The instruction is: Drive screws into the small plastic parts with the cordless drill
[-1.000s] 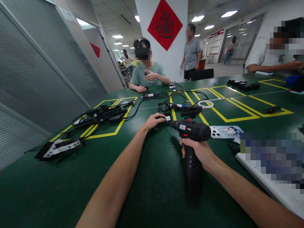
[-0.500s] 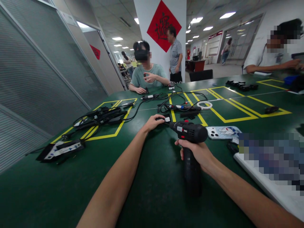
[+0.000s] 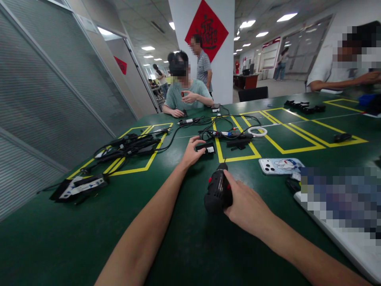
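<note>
In the head view, a small flat black part with a white label (image 3: 210, 149) lies on the green table. My left hand (image 3: 193, 154) is at its left end, fingers apart, the thumb at the near edge and the index finger raised above it. A black cordless drill (image 3: 217, 192) is in my right hand (image 3: 247, 204), its fingers wrapped around the grip. The drill's thin bit points away from me, apart from the black part. Its handle is hidden beneath its body and my hand.
Beyond the black part lie a soldering-iron-like tool (image 3: 229, 134), cables and a white ring (image 3: 257, 131). Bundled black cables (image 3: 127, 147) lie left, a patterned phone (image 3: 281, 166) right. A person in a green shirt (image 3: 190, 95) sits opposite; another sits far right.
My right hand has turned the drill from pointing left at the black part to pointing away, drawing it back. My left fingers have spread off the part. A standing person walked left behind.
</note>
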`<state>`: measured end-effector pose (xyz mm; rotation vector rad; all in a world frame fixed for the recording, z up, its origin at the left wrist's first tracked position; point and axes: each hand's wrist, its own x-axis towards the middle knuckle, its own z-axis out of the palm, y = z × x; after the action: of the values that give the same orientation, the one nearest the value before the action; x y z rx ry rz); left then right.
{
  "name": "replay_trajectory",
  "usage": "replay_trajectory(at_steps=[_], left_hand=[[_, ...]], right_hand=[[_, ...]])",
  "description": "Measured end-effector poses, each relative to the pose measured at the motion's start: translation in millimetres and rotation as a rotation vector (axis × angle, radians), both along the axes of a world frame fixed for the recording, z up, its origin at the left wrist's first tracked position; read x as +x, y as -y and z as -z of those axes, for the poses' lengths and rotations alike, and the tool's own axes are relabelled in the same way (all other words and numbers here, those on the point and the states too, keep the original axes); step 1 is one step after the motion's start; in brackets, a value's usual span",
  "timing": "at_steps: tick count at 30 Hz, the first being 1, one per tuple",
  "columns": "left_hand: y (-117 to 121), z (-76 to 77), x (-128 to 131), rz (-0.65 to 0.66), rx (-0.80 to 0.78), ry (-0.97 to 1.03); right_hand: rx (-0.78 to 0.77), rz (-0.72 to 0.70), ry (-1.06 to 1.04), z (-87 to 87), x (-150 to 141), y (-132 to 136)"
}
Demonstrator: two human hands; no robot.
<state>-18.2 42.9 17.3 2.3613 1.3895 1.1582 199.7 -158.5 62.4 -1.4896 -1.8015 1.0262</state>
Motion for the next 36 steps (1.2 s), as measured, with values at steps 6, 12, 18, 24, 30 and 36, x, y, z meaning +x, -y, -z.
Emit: replay_trajectory(at_steps=[6,12,18,24,30,36], left_hand=[[14,-0.1,0,0.021,0.23,-0.301],[12,2.3,5,0.056,0.298,-0.409],[23,-13.8,15,0.028,0.309,-0.267],[51,-69.6,45,0.311,0.133,-0.131],[79,-88.2,67,0.491,-0.064,-0.275],[52,-65.4,41,0.208,0.008,-0.368]], right_hand=[[0.076,-0.12,0.584,4.5,-19,6],[0.055,-0.132,0.569,-1.8,-22,11],[0.281,0.12,0.426,-35.2,-21,-23],[0.038,0.32,-0.51,-54.6,-17,-101],[-0.349,0.214,-0.992,-30.5,-12,-106],[-0.249,0.346,-0.824,0.1,-4,-108]])
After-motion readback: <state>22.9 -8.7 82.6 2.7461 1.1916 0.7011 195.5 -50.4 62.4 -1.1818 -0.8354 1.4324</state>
